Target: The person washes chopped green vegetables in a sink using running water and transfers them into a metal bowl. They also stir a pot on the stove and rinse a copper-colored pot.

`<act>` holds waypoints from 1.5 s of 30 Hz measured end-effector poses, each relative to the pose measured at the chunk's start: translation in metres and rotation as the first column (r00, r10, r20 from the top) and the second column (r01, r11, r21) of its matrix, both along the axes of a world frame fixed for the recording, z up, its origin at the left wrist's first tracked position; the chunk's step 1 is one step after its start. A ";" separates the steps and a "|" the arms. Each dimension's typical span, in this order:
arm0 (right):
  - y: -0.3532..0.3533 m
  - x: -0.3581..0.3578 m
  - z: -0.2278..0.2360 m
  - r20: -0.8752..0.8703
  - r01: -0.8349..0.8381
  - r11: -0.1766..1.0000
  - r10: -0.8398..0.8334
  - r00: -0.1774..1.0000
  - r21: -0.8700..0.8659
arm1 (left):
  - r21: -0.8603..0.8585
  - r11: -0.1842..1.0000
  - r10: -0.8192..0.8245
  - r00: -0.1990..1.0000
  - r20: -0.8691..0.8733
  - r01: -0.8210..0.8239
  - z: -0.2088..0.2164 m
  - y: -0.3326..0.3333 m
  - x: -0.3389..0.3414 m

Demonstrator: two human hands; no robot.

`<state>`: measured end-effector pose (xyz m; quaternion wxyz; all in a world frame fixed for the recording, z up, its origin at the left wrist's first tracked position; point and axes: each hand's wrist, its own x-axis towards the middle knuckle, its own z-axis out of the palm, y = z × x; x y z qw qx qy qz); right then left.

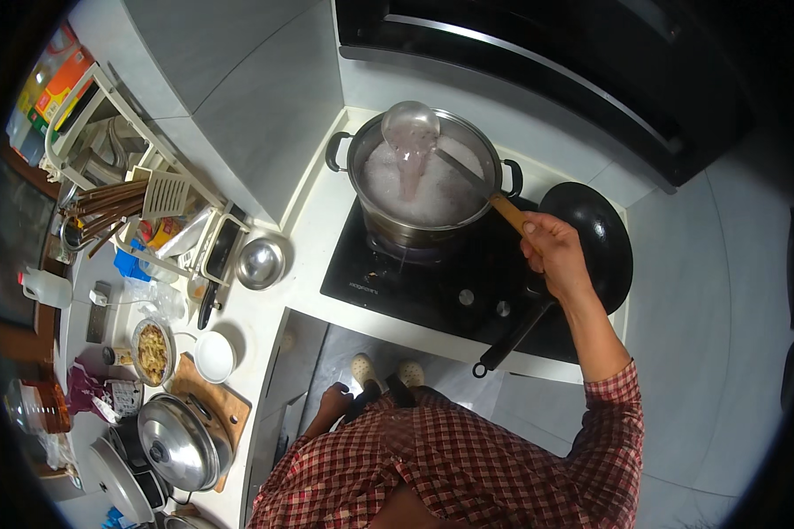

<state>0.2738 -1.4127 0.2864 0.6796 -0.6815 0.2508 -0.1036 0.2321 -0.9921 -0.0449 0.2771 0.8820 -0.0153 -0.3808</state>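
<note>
My right hand (558, 251) is closed round the wooden handle of a metal ladle (412, 120). The ladle's bowl is tilted over the far side of a large steel pot (403, 231), and pinkish liquid (409, 172) runs from it back into the pot. Pale foam (450, 204) covers much of what the pot holds. The pot has two dark side handles and stands on a black cooktop (388, 286). My left hand (333, 403) hangs low beside my body, its fingers curled, with nothing visible in it.
A black wok (595, 242) sits right of the pot, its handle pointing toward me. Along the left counter are a steel bowl (261, 263), a white bowl (214, 355), a dish of food (153, 353), a lidded pan (178, 443) and a utensil rack (163, 194). A range hood (538, 75) overhangs the back.
</note>
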 end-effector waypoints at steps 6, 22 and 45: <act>0.003 -0.006 -0.004 0.033 0.032 0.987 -0.027 0.999 -0.156 | 0.026 1.000 0.012 1.000 0.000 -0.012 -0.001 0.001 0.001; 0.006 -0.026 -0.019 0.138 0.058 0.457 0.143 0.980 -0.887 | -0.012 1.000 -0.025 0.998 0.056 0.025 -0.006 -0.004 -0.006; -0.009 -0.039 -0.031 0.142 0.083 0.901 -0.024 0.990 -0.426 | -0.045 0.999 0.006 1.000 0.031 -0.005 -0.005 -0.020 -0.017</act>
